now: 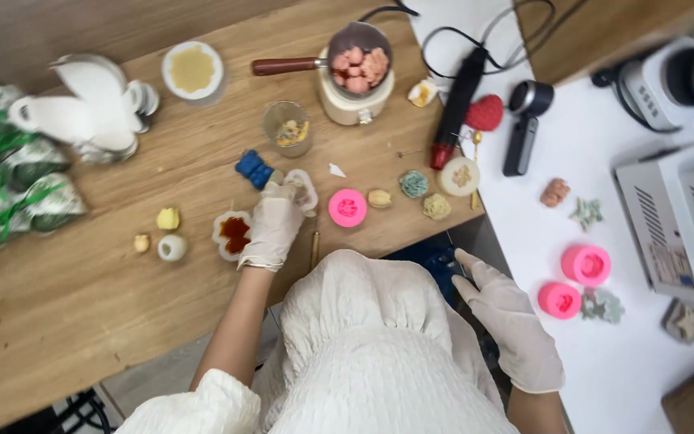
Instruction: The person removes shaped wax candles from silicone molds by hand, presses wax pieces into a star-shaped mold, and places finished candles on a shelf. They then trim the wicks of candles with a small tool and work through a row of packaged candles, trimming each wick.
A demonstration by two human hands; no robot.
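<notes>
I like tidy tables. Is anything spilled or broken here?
Nothing looks spilled or broken. The pan sits level on its pot, the pink moulds stand flat, and the left hand touches a clear mould. The right hand holds nothing.

One head-worn view looks steeply down, from close above, over the person's lap onto a wooden table (82, 321).

Matt wood-grain table (82, 313), smooth white gloved left hand (273, 225), glossy pink silicone mould (348, 208)
</notes>
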